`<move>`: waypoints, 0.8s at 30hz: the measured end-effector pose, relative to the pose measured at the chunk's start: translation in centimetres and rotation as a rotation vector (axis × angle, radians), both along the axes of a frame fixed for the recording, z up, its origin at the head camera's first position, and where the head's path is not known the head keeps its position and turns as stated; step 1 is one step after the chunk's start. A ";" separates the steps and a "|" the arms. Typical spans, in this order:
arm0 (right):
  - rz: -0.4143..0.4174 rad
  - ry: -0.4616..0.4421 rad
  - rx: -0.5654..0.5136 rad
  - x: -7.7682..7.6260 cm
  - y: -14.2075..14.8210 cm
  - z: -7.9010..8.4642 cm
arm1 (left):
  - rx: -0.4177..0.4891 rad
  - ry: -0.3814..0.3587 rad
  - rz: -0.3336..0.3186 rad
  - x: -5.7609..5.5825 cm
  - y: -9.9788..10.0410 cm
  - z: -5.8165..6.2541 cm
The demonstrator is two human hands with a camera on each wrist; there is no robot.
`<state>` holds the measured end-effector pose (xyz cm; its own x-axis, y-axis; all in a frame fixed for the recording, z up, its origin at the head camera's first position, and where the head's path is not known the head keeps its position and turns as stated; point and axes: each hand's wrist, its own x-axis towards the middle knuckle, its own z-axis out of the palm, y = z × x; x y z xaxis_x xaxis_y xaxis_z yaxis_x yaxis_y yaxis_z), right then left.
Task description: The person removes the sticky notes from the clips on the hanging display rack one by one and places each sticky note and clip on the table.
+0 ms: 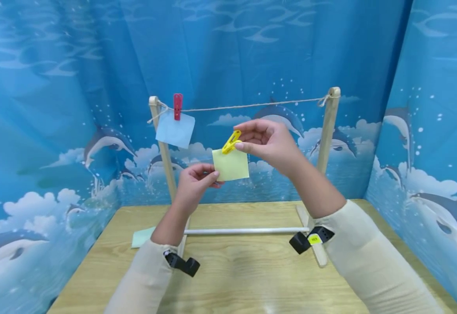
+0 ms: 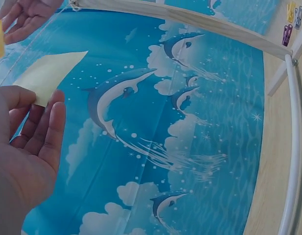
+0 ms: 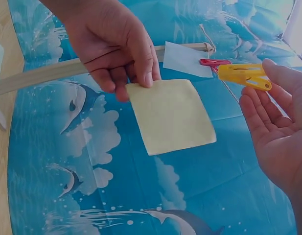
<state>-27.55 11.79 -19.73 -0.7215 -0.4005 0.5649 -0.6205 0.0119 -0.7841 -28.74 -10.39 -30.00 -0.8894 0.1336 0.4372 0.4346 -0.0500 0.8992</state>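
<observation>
My left hand [image 1: 194, 185] pinches a pale yellow square paper note [image 1: 232, 168] by its left edge, between thumb and fingers. In my right hand [image 1: 271, 141] is a yellow clothespin [image 1: 232, 141], pinched at its handle end. From the head, the clothespin overlaps the note's top edge, but the right wrist view shows the clothespin [image 3: 243, 73] apart from the note [image 3: 173, 117]. Both hands are below a string [image 1: 248, 106] tied between two wooden posts. A red clothespin [image 1: 177, 107] holds a light blue note [image 1: 175, 130] at the string's left end.
The wooden posts [image 1: 328, 131] stand on a wood-grain table [image 1: 236, 270], with a white rod [image 1: 248, 230] low between them. A pale green paper [image 1: 142, 237] lies at left, by the left forearm. Several loose clothespins [image 2: 287, 35] lie on the table. A dolphin-print curtain [image 1: 232, 52] surrounds the table.
</observation>
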 end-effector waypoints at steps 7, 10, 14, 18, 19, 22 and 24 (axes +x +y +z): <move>-0.017 -0.017 0.059 1.0 1.2 -1.3 | 0.007 0.012 0.000 0.8 -0.4 0.0; -0.010 -0.020 0.064 1.4 1.7 -1.9 | 0.004 0.015 0.007 1.3 -0.7 -0.1; -0.015 -0.018 0.044 1.9 2.6 -2.8 | 0.000 0.011 0.017 1.8 -1.0 -0.3; -0.035 -0.011 0.055 2.4 3.7 -3.7 | 0.015 0.004 0.031 2.4 -1.6 -0.6; -0.037 -0.013 0.056 2.5 4.0 -3.9 | 0.018 0.006 0.034 2.6 -1.7 -0.6; -0.046 -0.019 0.052 2.9 4.7 -4.7 | 0.016 0.024 0.034 2.9 -2.3 -0.9; -0.052 -0.020 0.055 3.1 5.2 -5.2 | 0.016 0.040 0.028 3.2 -2.6 -1.2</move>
